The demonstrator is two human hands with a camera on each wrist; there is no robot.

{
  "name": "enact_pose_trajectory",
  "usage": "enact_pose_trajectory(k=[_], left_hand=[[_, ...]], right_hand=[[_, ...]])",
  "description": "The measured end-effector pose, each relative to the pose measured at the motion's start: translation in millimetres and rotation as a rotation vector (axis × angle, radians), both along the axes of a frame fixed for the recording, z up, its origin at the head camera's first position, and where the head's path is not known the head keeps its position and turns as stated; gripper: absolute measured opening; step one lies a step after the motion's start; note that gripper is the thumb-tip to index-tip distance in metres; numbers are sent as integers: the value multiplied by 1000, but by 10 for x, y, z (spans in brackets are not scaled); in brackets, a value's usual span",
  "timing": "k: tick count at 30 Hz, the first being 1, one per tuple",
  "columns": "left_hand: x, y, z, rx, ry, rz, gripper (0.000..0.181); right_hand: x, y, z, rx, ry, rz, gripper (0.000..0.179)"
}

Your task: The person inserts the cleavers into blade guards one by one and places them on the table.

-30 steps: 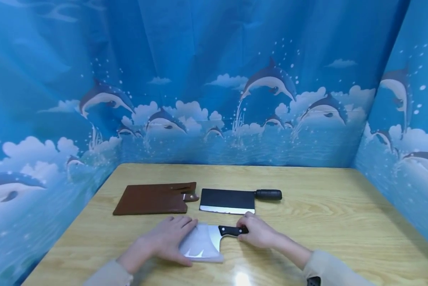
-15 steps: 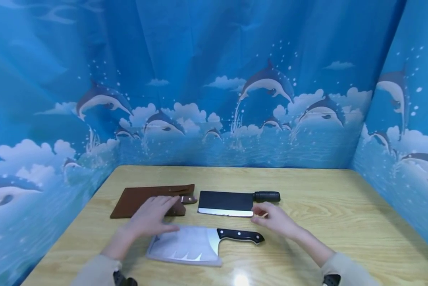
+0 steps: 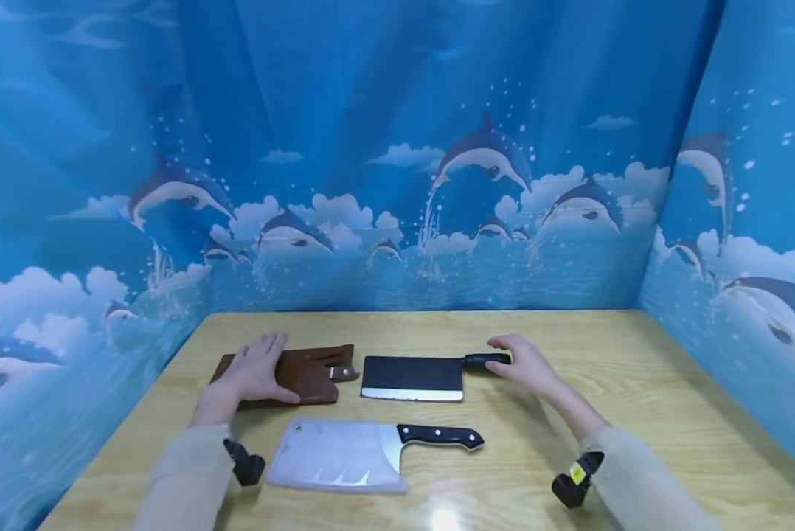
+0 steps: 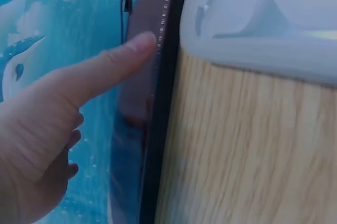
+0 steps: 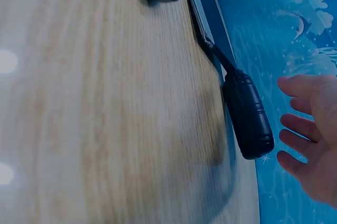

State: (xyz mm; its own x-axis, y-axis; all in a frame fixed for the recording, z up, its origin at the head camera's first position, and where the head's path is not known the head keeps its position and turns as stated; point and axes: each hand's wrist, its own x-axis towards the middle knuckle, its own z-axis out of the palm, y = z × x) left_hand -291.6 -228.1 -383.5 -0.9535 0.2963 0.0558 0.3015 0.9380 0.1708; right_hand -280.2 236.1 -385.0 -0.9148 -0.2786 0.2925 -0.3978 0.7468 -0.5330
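A brown leather sheath (image 3: 313, 383) lies at the left of the table, with a brown riveted handle (image 3: 344, 373) showing at its right end. My left hand (image 3: 253, 375) is over the sheath with fingers spread. In the left wrist view its thumb (image 4: 108, 69) is at the sheath's stitched edge; contact is unclear. Right of the sheath lies a black cleaver (image 3: 412, 373) with a bright edge. My right hand (image 3: 529, 367) is at the cleaver's round black handle (image 5: 247, 116). In the right wrist view its loosely bent fingers (image 5: 303, 126) appear apart from the handle.
Nearer the front lies another cleaver (image 3: 437, 435) with a black riveted handle, its blade inside a translucent white cover (image 3: 327, 453). The wooden table (image 3: 570, 332) is bordered by a blue dolphin-print curtain (image 3: 384, 147) at the back and sides.
My right hand let go of the covered cleaver's handle and moved up and right to the black cleaver's handle. My left hand left the covered blade and moved up and left over the sheath.
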Motion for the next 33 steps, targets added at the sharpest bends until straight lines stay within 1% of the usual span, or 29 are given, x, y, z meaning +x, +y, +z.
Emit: enact_pose_trajectory(k=[2,4,9,14,16,20,23,27,30,33], left_hand=[[-10,10,-37,2,-54,10,124],[-30,31,-64,9,-92,16,124],[-52,88,-76,1,-188,19,122],[9,110,-28,-49,-256,47,121],[51,126,10,-75,-285,62,120],[110,149,80,-119,-337,93,119],[138,142,85,-136,-343,99,120],[161,98,44,-136,-304,66,119],[161,63,9,-101,-286,55,119],[159,41,-20,-35,-277,70,122]], right_hand=[[-55,-17,-10,36,-16,17,45],[-98,-37,-19,61,-26,33,47],[-163,-102,-50,93,-30,92,49],[-189,-197,-98,136,-42,134,48],[-196,-228,-113,156,-39,128,45],[-205,-278,-108,190,-40,92,41],[-205,-308,-105,231,-55,48,41],[-200,-340,-129,299,-59,10,41],[-201,-360,-153,330,-51,-4,40],[-213,-373,-165,351,-41,-24,40]])
